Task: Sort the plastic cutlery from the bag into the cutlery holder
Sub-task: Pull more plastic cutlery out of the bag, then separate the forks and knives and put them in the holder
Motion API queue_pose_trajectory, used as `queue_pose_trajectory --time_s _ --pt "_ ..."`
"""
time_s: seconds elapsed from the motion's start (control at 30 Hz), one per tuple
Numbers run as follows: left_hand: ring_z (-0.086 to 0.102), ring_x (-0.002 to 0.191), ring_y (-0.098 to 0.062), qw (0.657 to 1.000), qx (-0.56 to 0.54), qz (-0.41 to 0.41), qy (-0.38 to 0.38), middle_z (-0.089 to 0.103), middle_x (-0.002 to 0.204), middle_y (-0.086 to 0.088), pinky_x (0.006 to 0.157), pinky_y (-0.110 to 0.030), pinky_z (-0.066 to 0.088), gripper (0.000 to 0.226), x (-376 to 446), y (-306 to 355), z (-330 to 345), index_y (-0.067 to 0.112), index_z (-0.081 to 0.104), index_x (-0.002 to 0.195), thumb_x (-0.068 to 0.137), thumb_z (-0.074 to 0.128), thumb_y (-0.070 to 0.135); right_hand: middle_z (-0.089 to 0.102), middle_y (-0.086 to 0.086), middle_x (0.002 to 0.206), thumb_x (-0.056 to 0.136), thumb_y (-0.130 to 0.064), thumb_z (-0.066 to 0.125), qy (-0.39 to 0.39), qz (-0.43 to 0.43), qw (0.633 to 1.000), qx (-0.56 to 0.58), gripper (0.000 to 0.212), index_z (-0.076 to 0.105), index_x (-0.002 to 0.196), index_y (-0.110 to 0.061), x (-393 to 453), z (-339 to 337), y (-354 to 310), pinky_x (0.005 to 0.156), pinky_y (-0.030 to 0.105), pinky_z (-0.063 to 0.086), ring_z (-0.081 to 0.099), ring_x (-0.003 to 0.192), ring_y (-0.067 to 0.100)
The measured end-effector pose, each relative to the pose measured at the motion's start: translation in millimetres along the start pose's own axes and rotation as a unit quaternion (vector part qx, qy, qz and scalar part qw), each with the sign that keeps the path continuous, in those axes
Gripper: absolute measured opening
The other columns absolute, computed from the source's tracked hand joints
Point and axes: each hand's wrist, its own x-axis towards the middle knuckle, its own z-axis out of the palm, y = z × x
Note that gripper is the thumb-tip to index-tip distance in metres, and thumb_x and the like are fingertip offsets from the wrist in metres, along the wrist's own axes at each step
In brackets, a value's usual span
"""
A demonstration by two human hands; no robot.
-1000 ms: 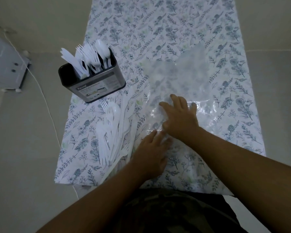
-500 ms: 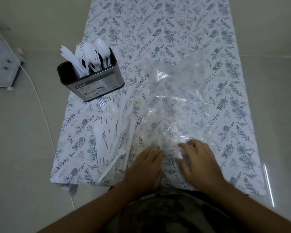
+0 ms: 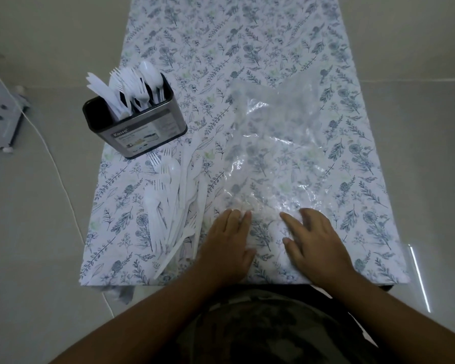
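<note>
Clear plastic bag (image 3: 276, 153) lies flat on the floral tablecloth (image 3: 247, 35), spread from mid-table toward the near edge; its outline is hard to trace against the print, and contents, if any, cannot be made out. Left hand (image 3: 227, 243) rests palm-down at the bag's near-left corner, fingers straight and close together, tips touching the plastic. Right hand (image 3: 315, 243) lies palm-down on the bag's near edge, fingers straight and slightly spread; neither hand grips anything.

Loose pile of white cutlery (image 3: 174, 203) lies left of the bag, near the left edge of the tabletop; pieces overlap, so a count is not possible. Cutlery holder (image 3: 139, 127) stands upright beyond the pile, by the left edge, with knives, forks and spoons standing in it; its dividers are partly hidden.
</note>
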Motion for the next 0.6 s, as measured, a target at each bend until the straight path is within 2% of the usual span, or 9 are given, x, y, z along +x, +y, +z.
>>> queue_pose_trajectory --time_s 0.13,0.23,0.33,0.4,0.5,0.6 --pt "-0.002 0.153 -0.023 0.999 -0.030 0.024 -0.014 0.005 0.166 -0.007 0.125 -0.041 0.003 0.084 0 -2 -2 0.016 0.001 0.159 0.096 0.038 0.057 0.046 0.015 0.145 0.098 -0.045 0.054 0.003 0.046 0.999 0.025 0.053 0.048 0.148 -0.028 -3 0 4 0.104 0.044 0.044 0.038 0.135 0.031" --pt "0.003 0.152 -0.022 0.998 -0.055 0.027 -0.005 0.010 0.165 -0.005 0.119 -0.035 0.000 0.080 1 -2 -10 0.017 0.008 0.159 0.097 0.042 0.054 0.052 0.016 0.137 0.096 -0.047 0.053 0.014 0.055 0.998 0.033 0.048 0.058 0.138 -0.025 2 -5 -4 0.103 0.046 0.042 0.042 0.129 0.033" --pt "0.015 0.149 -0.023 0.998 -0.065 0.019 -0.001 0.022 0.161 -0.007 0.120 -0.036 0.011 0.072 -1 -2 -15 0.016 0.018 0.157 0.098 0.043 0.050 0.055 0.014 0.134 0.095 -0.045 0.058 0.027 0.031 0.999 0.033 0.035 0.068 0.117 -0.020 12 -9 -14 0.105 0.047 0.041 0.046 0.126 0.032" --pt "0.022 0.147 -0.024 0.997 -0.069 0.020 -0.010 0.028 0.158 -0.009 0.120 -0.040 0.018 0.066 -5 -3 -17 0.015 0.025 0.154 0.099 0.043 0.047 0.055 0.015 0.138 0.093 -0.036 0.067 0.026 -0.010 0.999 0.047 0.028 0.071 0.113 -0.017 19 -7 -23 0.107 0.046 0.041 0.046 0.128 0.033" --pt "0.035 0.139 -0.025 0.997 -0.072 0.030 0.005 0.041 0.150 -0.009 0.117 -0.041 0.027 0.058 -16 -9 -20 0.014 0.038 0.148 0.098 0.044 0.043 0.056 0.012 0.139 0.090 -0.031 0.068 0.002 -0.095 0.994 0.047 0.034 0.069 0.122 -0.019 32 -1 -40 0.107 0.043 0.041 0.048 0.128 0.030" --pt "0.048 0.117 -0.018 0.990 -0.102 -0.015 0.096 0.055 0.129 -0.003 0.103 -0.035 0.040 0.043 -29 -23 -29 0.018 0.053 0.133 0.096 0.046 0.039 0.059 0.008 0.135 0.088 -0.032 0.061 -0.034 -0.154 0.987 0.036 0.049 0.061 0.136 -0.022 43 4 -56 0.105 0.040 0.041 0.054 0.123 0.029"
